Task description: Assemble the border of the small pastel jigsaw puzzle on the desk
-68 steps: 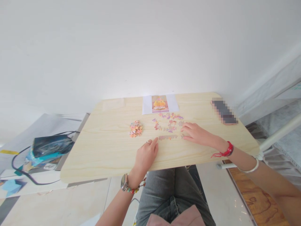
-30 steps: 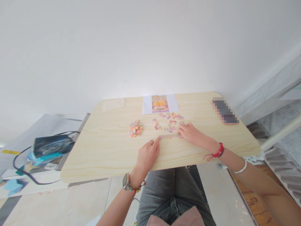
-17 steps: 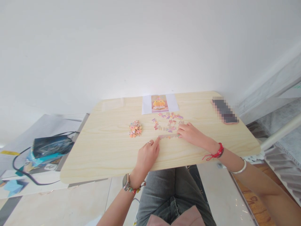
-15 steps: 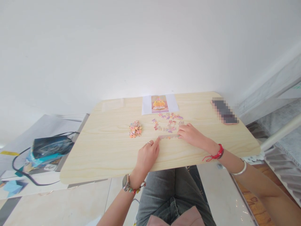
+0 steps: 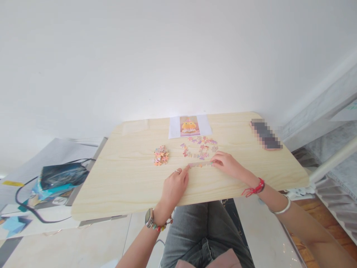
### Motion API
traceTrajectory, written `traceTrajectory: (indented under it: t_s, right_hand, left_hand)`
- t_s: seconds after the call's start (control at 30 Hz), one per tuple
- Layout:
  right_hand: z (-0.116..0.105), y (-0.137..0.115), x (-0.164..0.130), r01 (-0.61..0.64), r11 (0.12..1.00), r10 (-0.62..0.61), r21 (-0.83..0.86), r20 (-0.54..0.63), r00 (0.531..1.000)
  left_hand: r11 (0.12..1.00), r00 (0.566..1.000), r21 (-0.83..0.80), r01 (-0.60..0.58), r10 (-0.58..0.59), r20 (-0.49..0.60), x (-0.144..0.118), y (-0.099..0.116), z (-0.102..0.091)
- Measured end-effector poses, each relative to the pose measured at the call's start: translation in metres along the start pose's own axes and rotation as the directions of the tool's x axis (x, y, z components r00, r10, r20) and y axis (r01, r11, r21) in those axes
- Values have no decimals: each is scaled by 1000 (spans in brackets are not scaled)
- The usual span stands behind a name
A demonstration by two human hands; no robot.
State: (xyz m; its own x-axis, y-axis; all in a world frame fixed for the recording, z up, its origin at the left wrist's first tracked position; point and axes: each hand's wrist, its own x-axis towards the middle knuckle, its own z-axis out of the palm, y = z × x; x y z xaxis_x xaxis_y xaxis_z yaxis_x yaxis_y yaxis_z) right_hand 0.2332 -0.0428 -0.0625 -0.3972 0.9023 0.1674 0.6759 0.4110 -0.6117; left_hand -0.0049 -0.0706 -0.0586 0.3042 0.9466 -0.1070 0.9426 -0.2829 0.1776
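A short joined row of puzzle pieces [image 5: 199,164] lies on the light wooden table [image 5: 128,178]. My left hand [image 5: 173,187] rests palm down with its forefinger tip touching the row's left end. At the row's right end my right hand [image 5: 228,164] presses down with its fingertips. Loose pink and purple pieces [image 5: 200,146] are scattered just behind the row. An orange heap of pieces [image 5: 161,155] sits to the left. A reference picture [image 5: 189,126] lies at the table's far edge.
A phone [image 5: 265,134] lies at the table's far right. To the left, a lower surface holds a dark bag [image 5: 60,174] with a black cable. A white wall stands behind the table. My knees show under the near edge.
My right hand slid left from the loose pieces to the right end of the joined row. My left forefinger stayed at the row's left end. The camera tilted slightly.
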Motion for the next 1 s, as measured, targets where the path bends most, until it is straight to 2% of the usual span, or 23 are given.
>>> traceTrajectory:
  t_s: [0.43, 0.57, 0.7, 0.83, 1.0]
  right_hand:
    - [4, 10, -2, 40, 999, -39, 28, -36, 999]
    - [-3, 15, 0, 5, 1000, -4, 16, -76, 997]
    - [-13, 24, 9, -68, 994, 56, -84, -140, 989]
    - [-18, 34, 20, -79, 979, 61, -189, -100, 993]
    - [-18, 43, 27, -57, 973, 49, -223, -40, 998]
  left_hand:
    - [994, 998, -91, -51, 48, -34, 3, -10, 1]
    - [993, 997, -104, -63, 59, -41, 5, -13, 1]
    - [989, 995, -121, -83, 76, -60, 5, -15, 1]
    - [988, 994, -123, -88, 80, -71, 4, -16, 2]
    - [987, 994, -132, -93, 83, -77, 4, -17, 3]
